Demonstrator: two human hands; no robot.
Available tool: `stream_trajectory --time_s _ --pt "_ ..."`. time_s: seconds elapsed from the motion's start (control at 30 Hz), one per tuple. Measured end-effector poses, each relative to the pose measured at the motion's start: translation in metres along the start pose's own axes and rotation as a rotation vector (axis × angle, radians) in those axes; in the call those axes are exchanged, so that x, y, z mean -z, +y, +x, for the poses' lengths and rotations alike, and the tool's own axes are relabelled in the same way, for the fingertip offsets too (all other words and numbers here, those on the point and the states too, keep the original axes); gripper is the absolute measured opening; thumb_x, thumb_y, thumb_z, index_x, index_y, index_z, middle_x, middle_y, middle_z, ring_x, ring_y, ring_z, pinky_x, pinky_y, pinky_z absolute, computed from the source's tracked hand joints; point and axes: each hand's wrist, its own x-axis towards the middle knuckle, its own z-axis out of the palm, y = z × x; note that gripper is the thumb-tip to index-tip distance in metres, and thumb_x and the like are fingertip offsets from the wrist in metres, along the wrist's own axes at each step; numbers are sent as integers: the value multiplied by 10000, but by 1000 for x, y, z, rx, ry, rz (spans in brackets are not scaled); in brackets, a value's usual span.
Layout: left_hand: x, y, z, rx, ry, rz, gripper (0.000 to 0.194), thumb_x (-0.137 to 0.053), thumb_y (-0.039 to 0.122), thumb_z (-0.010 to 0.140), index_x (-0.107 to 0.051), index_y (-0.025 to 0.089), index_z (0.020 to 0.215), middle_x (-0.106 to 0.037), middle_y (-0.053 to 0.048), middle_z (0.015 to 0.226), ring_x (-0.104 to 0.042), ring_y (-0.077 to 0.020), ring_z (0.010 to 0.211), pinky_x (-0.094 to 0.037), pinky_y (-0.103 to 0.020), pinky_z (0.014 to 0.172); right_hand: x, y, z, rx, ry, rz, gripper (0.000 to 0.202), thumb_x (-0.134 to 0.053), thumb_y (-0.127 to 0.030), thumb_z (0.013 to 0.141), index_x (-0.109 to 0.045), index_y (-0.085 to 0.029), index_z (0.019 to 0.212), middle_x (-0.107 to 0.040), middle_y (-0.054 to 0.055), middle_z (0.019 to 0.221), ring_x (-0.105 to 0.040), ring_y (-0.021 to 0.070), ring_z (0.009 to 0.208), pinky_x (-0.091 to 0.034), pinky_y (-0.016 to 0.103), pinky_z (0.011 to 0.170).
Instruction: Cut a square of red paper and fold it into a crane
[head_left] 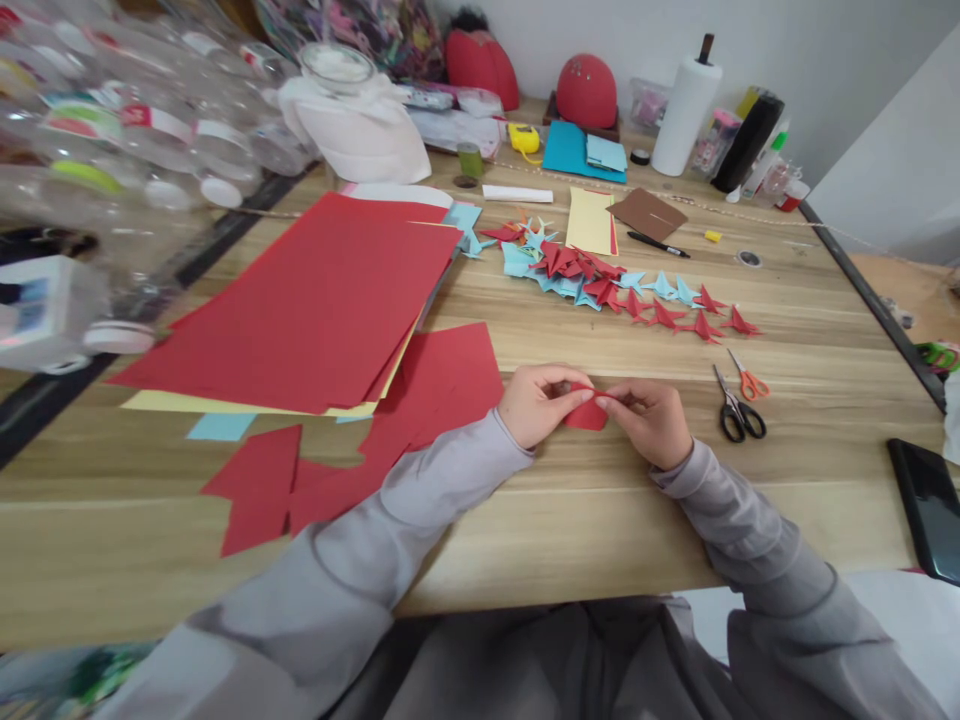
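A small folded piece of red paper is held between my two hands, just above the wooden table. My left hand pinches its left side with thumb and fingers. On its right edge the thumb and fingertips of my right hand are closed. Behind the hands lie several small folded red shapes and light-blue ones in rows. To the left is a stack of large red sheets, with cut red pieces in front of it.
Black-handled scissors and orange-handled scissors lie right of my hands. A black phone is at the right edge. Plastic bottles crowd the left. Along the back stand a white roll and a yellow tape measure.
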Motion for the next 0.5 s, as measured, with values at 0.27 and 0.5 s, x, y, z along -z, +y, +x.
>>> stream_trajectory --time_s 0.27,0.5 --pt "-1 1 0 26 -2 -17 102 -708 241 650 -702 156 705 -691 -47 715 -582 -119 618 -458 -250 593 2 3 0 -72 -55 180 217 -691 -371 719 -670 -170 640 -660 17 558 -590 118 513 -458 230 509" --pt "-3 3 0 97 38 -66 204 -716 341 647 -703 151 718 -695 -46 677 -597 -122 589 -484 -244 567 3 0 3 -158 -26 333 248 -731 -400 660 -656 -171 603 -619 0 491 -558 109 456 -466 236 472"
